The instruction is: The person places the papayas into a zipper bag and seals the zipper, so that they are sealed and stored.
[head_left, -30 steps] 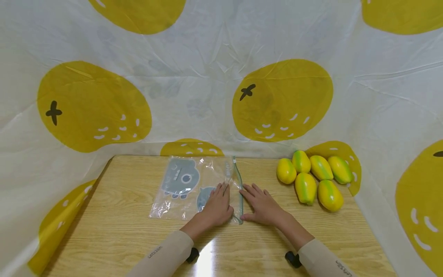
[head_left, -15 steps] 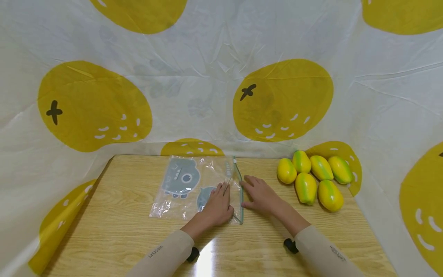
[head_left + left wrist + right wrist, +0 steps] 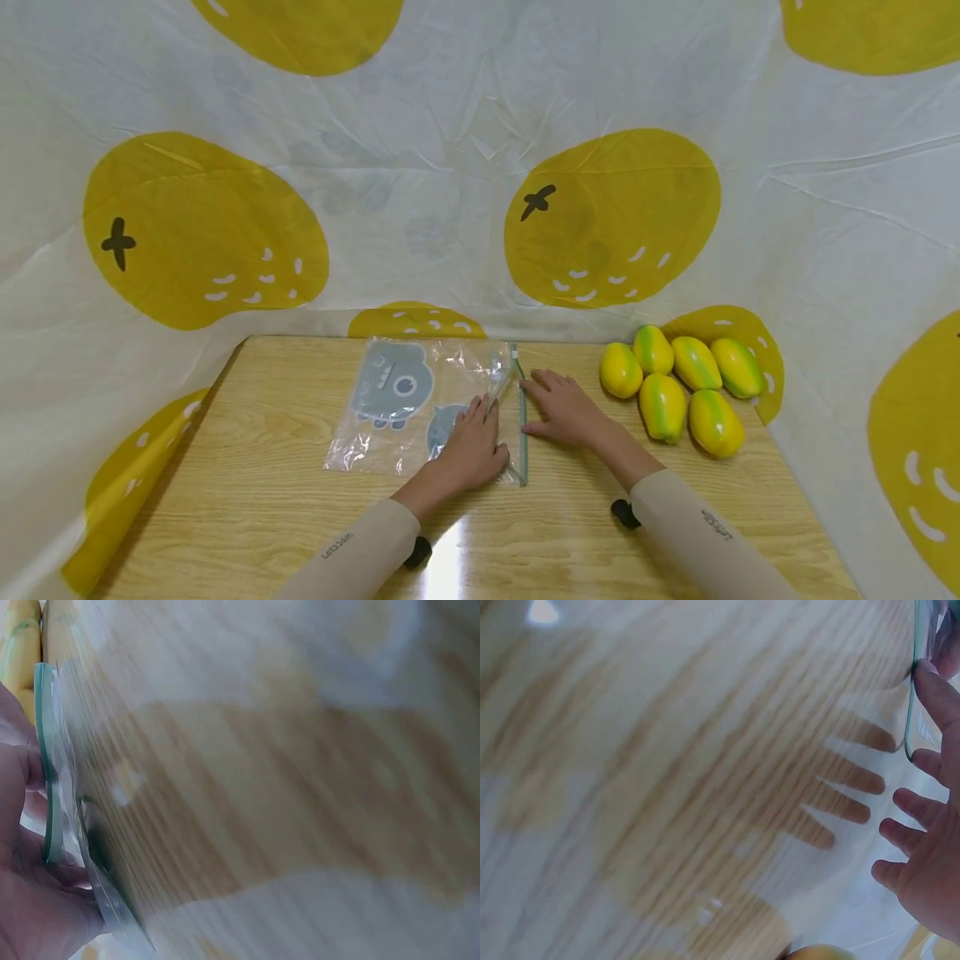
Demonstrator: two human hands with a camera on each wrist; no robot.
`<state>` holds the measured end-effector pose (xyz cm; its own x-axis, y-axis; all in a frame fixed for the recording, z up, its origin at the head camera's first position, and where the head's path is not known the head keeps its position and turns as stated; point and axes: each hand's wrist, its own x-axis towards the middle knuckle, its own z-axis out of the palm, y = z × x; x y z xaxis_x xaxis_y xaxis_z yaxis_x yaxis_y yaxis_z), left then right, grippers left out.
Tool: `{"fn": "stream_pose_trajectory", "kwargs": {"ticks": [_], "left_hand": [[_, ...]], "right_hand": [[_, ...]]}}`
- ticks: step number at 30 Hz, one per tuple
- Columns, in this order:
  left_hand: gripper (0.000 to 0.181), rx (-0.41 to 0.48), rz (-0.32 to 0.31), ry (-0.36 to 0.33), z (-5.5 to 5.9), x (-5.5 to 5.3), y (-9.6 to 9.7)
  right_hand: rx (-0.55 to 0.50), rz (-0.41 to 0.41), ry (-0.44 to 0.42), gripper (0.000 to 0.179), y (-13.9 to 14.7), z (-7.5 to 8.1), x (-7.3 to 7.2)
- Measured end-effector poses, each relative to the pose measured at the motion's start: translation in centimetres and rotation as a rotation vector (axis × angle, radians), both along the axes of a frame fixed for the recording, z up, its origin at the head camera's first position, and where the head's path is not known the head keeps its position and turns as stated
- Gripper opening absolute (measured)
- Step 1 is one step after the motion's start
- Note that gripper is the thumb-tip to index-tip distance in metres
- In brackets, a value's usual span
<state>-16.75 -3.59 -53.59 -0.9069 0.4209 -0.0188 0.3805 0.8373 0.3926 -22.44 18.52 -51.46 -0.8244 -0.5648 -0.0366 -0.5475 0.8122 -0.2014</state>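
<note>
A clear zip bag with blue-grey monster prints lies flat on the wooden table, its green zip strip facing right. My left hand rests on the bag just inside the strip, fingers extended. At the strip's outer side is my right hand, its fingers spread. Thumb and index fingertips touch the green edge in the right wrist view, while the other fingers stand out straight. A white slider sits near the strip's far end. In the left wrist view the strip stands up between the hands.
Several yellow-green mangoes lie grouped at the back right of the table. A white cloth with big yellow fruit prints hangs behind and along both sides. Light glares on the tabletop near the front.
My right hand has slid away from me along the strip, toward its far end. There the strip has shifted slightly right and lies straighter. The left hand has stayed in place.
</note>
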Motion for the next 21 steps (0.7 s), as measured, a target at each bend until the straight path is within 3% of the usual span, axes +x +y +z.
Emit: {"fn": "stream_pose_trajectory", "kwargs": {"ticks": [15,21], "left_hand": [[0.111,-0.042,0.070,-0.060,0.7,-0.3,1.0],[0.115,-0.066,0.088,-0.074,1.0,-0.1,1.4]], "right_hand": [[-0.034,-0.036,-0.077,0.084,-0.1,0.5,0.2],[-0.019,-0.039,-0.089,0.085,-0.1,0.2,0.3]]}}
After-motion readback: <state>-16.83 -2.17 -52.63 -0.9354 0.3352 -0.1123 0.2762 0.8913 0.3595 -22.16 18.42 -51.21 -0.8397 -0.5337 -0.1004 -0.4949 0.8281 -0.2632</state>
